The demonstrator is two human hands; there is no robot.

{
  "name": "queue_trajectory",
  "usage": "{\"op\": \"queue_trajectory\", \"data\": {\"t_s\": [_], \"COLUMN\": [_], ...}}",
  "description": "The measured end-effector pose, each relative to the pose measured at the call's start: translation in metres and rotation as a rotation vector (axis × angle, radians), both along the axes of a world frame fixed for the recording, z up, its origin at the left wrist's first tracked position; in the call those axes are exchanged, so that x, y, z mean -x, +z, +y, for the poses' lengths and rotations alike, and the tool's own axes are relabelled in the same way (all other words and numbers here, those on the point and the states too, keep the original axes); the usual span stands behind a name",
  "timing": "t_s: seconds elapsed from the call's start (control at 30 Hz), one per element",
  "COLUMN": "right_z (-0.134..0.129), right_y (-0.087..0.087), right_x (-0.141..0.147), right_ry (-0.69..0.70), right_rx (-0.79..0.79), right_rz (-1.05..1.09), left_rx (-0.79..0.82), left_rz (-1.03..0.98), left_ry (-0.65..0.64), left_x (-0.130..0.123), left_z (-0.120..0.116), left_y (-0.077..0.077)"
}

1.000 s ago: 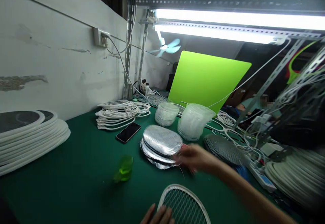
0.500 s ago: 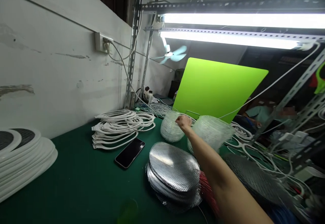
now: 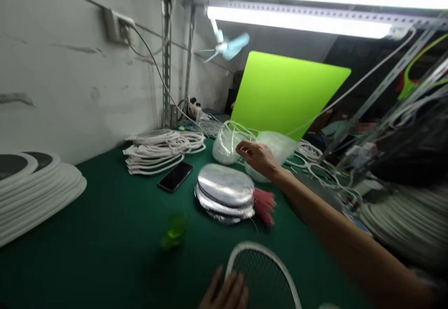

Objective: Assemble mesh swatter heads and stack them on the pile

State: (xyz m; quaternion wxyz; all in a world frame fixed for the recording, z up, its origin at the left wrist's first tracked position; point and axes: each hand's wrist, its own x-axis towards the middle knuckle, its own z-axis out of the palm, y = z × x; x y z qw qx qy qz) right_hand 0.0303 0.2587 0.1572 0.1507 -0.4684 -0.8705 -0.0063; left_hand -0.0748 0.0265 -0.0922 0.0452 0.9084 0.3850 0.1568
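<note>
Clearly, the right hand (image 3: 258, 157) is pinching thin clear plastic hoops (image 3: 224, 151) at the far side. The left hand (image 3: 226, 292) lies unclenched on the white-rimmed oval mesh panel (image 3: 266, 276), near on the green tabletop (image 3: 122, 234), rounded end pointing far, long axis slanting far-left to near-right. Leftward, a translucent green cup-like thing (image 3: 176, 229) blurs, contents unreadable.

White-rimmed mesh frame (image 3: 268, 274) lies flat, clear hoops (image 3: 231, 122) seemingly tilted up.
</note>
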Motion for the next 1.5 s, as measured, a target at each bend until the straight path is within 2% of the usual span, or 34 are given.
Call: {"op": "queue_trajectory", "data": {"t_s": [0.1, 0.13, 0.2, 0.27, 0.37, 0.5, 0.6, 0.7, 0.87, 0.97, 1.17, 1.5], "right_z": [-0.114, -0.152, -0.221, -0.272, -0.311, -0.322, -0.319, -0.314, -0.308, -0.306, -0.302, -0.301], "right_y": [-0.033, -0.047, -0.077, -0.107, -0.140, -0.159, -0.166, -0.172, -0.176, -0.175, -0.178, -0.182], "right_x": [-0.054, -0.071, -0.102, -0.125, -0.144, -0.143, -0.133, -0.125, -0.120, -0.119, -0.122, -0.125], "right_ry": [0.162, 0.179, 0.111, 0.050, 0.024, 0.026, 0.049, 0.073, 0.052, 0.055, 0.064, 0.063], "right_rx": [0.086, 0.071, 0.006, 0.001, -0.006, 0.034, 0.066, 0.073, 0.077, 0.071, 0.101, 0.172], "right_rz": [0.095, 0.148, 0.186, 0.167, 0.170, 0.147, 0.123, 0.114, 0.117, 0.099, 0.091, 0.122], "left_rx": [0.134, 0.160, 0.200, 0.249, 0.365, 0.459, 0.411, 0.301, 0.294, 0.305, 0.305, 0.302], "left_rz": [-0.044, -0.056, -0.067, -0.088, -0.245, -0.560, -0.552, -0.423, -0.326, -0.301, -0.275, -0.200], "left_ry": [0.053, 0.066, 0.080, 0.076, 0.148, 0.418, 0.412, 0.355, 0.335, 0.340, 0.379, 0.405], "left_x": [-0.002, -0.003, -0.003, -0.002, 0.007, 0.012, -0.004, -0.029, -0.052, -0.052, -0.054, -0.058], "left_z": [-0.024, -0.026, -0.026, -0.025, -0.020, 0.002, 0.032, 0.062, 0.092, 0.098, 0.098, 0.098], "left_y": [0.032, 0.041, 0.052, 0.057, 0.064, 0.088, 0.102, 0.096, 0.071, 0.067, 0.071, 0.067]}}
